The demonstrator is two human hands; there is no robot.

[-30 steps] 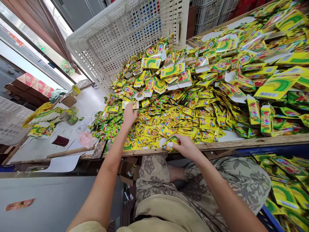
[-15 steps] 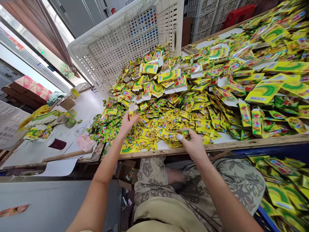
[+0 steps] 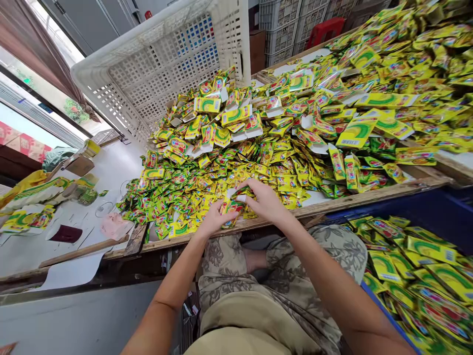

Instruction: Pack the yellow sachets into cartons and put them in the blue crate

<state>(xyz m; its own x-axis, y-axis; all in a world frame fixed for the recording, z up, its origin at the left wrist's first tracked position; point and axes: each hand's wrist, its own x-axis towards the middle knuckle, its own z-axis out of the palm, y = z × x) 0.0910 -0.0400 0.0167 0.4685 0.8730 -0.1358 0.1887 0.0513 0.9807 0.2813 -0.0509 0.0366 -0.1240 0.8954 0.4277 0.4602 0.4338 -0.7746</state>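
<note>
My left hand (image 3: 216,219) is closed round a small printed carton (image 3: 233,209), yellow and green with a red picture, low over the table's front edge. A pale flap shows at the carton's upper end. There my right hand (image 3: 263,201) meets it, thumb and fingers bent together; what they pinch is hidden. Around both hands lies a heap of small yellow and green sachets (image 3: 199,190). Behind the sachets, empty-looking cartons (image 3: 236,116) of the same print are piled, some with open white flaps.
A white plastic crate (image 3: 155,74) lies tipped on its side behind the pile. A wooden strip (image 3: 318,204) edges the table. At lower right a blue bin (image 3: 391,315) holds flat yellow cartons. Dark red tape roll (image 3: 66,233) and pink plastic (image 3: 115,226) lie left.
My left hand has brought the carton down and right, towards my body. My right hand, which held a few sachets, has moved left to the carton's end. The view has shifted rightward.
</note>
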